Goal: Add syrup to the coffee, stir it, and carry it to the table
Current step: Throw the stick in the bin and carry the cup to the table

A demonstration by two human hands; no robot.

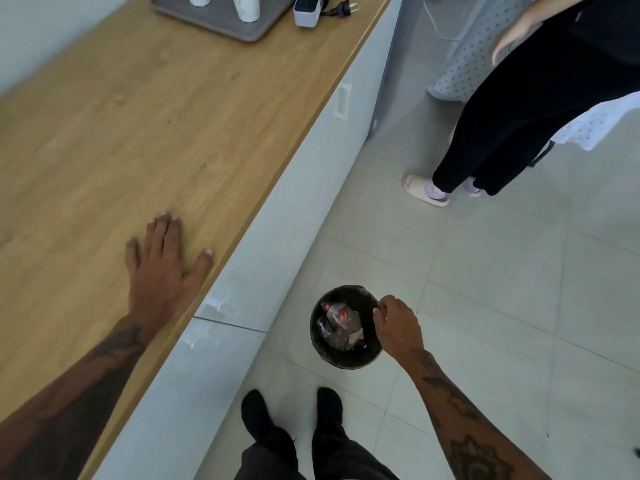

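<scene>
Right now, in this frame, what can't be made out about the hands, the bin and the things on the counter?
- Right hand: fingertips pinched over the bin; whether they hold anything is too small to tell.
- Bin contents: crumpled wrappers, labels unreadable.
- Tray: white containers cut off by the top edge.
- White device: top cut off.
- Second person: upper body out of frame.
- No coffee or syrup in view.
- Left hand: flat on the counter, nothing hidden.

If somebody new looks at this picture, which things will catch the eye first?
Probably the left hand, lying flat on the long wooden counter. Next, the right hand, fingers pinched over a dark bin of rubbish on the tiled floor. Another person in black trousers stands further off.
</scene>
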